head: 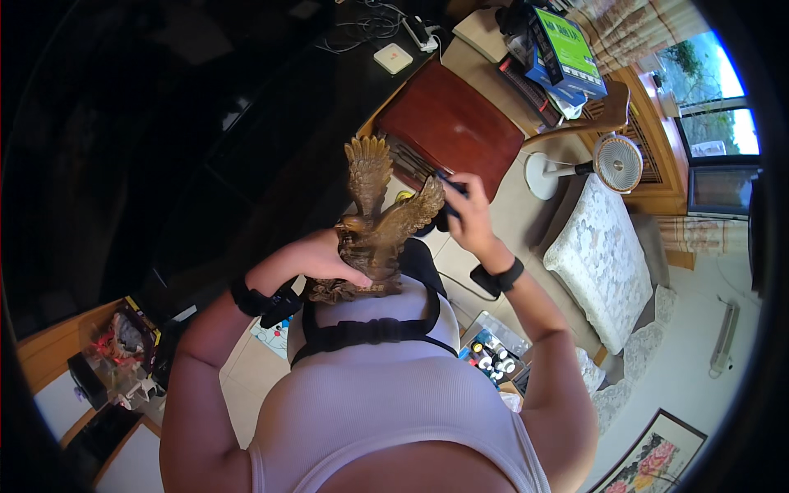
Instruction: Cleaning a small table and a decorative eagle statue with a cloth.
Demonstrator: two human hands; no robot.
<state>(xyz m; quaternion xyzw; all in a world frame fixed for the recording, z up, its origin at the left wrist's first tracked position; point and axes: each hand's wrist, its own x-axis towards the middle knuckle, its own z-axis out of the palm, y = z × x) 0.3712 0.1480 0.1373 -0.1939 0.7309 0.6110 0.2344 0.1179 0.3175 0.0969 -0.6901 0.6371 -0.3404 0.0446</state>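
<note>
An eagle figurine [376, 231], brown and carved-looking with raised wings, is held close to my body. My left hand [323, 256] grips its lower part, the thumb across the base, which bears gilt writing. At the wing on the right is my right hand [471, 212], its fingers closed around a dark, slender tool [453, 185]. The tool's tip is beside or on the wing's edge; blur hides its kind and whether it touches. Both wrists wear black bands.
A glossy black tabletop [203, 166] spans the left. Beyond the figurine is a red-brown wooden seat [456, 123]. A white fan [616, 163] and a lace-covered seat [601, 265] stand right. Bottles [493, 357] fill a clear container below my right arm.
</note>
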